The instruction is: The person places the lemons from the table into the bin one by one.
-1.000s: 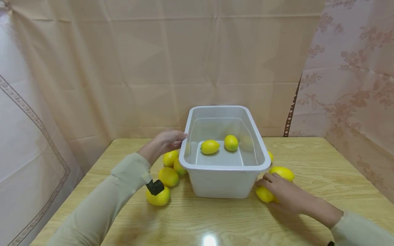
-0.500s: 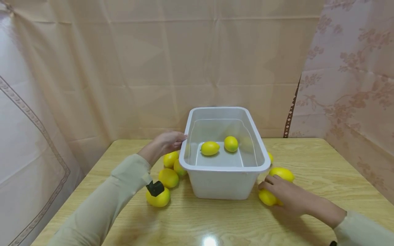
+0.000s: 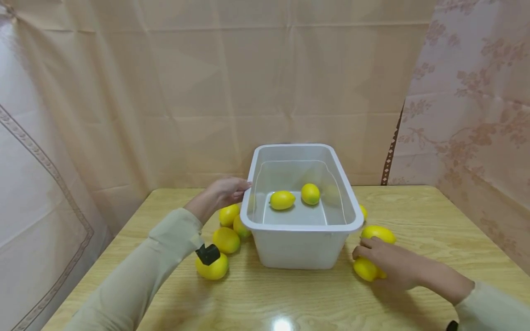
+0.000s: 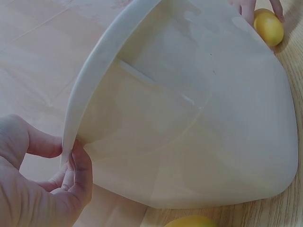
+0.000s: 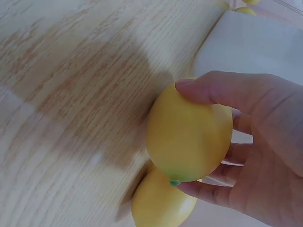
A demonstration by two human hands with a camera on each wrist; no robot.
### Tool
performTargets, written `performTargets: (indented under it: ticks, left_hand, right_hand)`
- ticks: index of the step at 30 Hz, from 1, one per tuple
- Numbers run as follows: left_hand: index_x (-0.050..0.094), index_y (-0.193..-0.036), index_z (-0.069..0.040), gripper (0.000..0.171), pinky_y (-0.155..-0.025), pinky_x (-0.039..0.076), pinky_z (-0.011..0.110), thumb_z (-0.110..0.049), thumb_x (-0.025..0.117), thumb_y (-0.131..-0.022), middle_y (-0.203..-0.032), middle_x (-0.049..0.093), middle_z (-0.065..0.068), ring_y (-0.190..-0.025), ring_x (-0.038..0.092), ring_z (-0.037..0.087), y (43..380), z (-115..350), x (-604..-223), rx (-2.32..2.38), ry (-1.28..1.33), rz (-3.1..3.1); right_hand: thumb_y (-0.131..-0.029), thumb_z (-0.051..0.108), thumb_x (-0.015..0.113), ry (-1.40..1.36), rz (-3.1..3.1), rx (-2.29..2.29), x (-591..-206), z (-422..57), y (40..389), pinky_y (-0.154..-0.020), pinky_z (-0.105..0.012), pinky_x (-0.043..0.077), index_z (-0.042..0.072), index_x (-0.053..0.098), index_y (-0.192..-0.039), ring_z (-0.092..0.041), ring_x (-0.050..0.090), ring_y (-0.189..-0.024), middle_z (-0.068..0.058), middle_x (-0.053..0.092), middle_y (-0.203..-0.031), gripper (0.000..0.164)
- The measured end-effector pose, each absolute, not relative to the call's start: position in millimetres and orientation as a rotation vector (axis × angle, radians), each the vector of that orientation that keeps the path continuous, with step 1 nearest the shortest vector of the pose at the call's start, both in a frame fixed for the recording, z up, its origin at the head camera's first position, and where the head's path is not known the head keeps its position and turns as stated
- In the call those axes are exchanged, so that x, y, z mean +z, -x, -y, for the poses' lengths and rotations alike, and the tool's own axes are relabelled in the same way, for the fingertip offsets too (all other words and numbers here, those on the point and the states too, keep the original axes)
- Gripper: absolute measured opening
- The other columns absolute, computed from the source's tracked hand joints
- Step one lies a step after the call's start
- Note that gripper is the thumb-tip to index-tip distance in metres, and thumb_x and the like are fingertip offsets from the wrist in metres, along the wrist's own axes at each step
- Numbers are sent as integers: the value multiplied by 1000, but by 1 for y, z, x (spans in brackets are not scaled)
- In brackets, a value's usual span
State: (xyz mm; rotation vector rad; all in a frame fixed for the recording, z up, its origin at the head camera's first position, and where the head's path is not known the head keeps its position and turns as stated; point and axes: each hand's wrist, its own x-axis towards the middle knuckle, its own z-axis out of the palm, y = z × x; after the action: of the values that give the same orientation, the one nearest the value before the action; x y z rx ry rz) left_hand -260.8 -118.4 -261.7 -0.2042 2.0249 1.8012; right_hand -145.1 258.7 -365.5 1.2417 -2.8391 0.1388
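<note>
A pale grey plastic tub [image 3: 298, 248] stands mid-table with two lemons inside, one on the left [image 3: 282, 200] and one on the right [image 3: 310, 194]. My left hand [image 3: 221, 195] pinches the tub's left rim between thumb and fingers, as the left wrist view also shows [image 4: 47, 179]. To the right of the tub, my right hand [image 3: 393, 264] grips a lemon [image 3: 365, 269]. In the right wrist view the thumb lies over this lemon [image 5: 189, 137], with fingers curled round its far side. Another lemon [image 3: 380, 233] lies just beyond that hand.
Left of the tub several lemons [image 3: 226, 240] lie in a group, the nearest [image 3: 213, 267] partly behind a black wrist device [image 3: 208, 253]. One more lemon [image 3: 364, 212] peeks out behind the tub's right side. A curtain [image 3: 207, 92] hangs behind the wooden table [image 3: 248, 303].
My right hand and the lemon in it have shifted slightly to the right and toward me, away from the tub. The left hand keeps its place on the rim.
</note>
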Motion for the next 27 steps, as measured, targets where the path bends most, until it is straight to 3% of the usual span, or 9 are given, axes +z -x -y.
performTargets:
  ticks: [9, 20, 27]
  left_hand:
    - [44, -137, 3, 41, -113, 41, 33, -11, 50, -99, -140, 49, 15, -104, 55, 18, 261, 119, -262, 1807, 220, -2028]
    - [45, -136, 4, 41, -112, 42, 33, -10, 50, -99, -125, 54, 12, -92, 56, 14, 262, 118, -262, 1801, 205, -2047]
    - [47, -135, 4, 40, -111, 43, 33, -10, 52, -98, -128, 54, 13, -91, 57, 14, 261, 118, -262, 1812, 219, -2047]
  right_hand:
    - [-67, 24, 85, -1161, 2991, 177, -356, -261, 143, -76, -37, 55, 20, 57, -112, -13, 52, -96, 2, 54, -111, 53]
    - [-55, 15, 86, -1152, 2686, 85, -351, -265, 146, -62, -22, 45, 19, 60, -101, -6, 48, -81, 7, 55, -95, 53]
    - [-60, 18, 85, -1102, 2647, 48, -349, -267, 150, -62, -25, 46, 16, 62, -106, -8, 49, -81, -1, 58, -97, 52]
